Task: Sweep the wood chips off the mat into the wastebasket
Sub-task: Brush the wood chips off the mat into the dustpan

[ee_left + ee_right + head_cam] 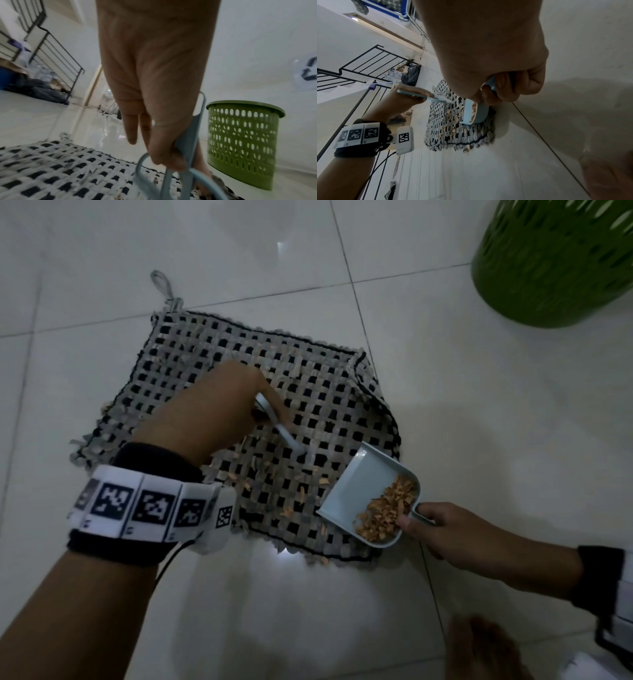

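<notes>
I see my left hand (219, 405) over the middle of the woven mat (191, 361), its fingers (169, 151) curled tight around the handle of a small pale-blue brush (279, 428). The brush slants down toward the dustpan, and its blurred bristle end sits at the mat just beside the pan's open edge.

My right hand (455, 534) grips the short handle of the pale-blue dustpan (363, 484), thumb on top and fingers (522, 86) wrapped around it. The pan rests on the mat's near right corner, its mouth facing the brush. A heap of wood chips (387, 515) fills the pan's back end by the handle; the front half of the pan is bare.

More loose chips (301, 494) lie scattered on the mat just in front of the pan, with a few at the near fringe.

The green perforated wastebasket (555, 261) stands upright on the tiled floor (479, 405), well apart from the mat, beyond its far right side. I cannot see inside it.
</notes>
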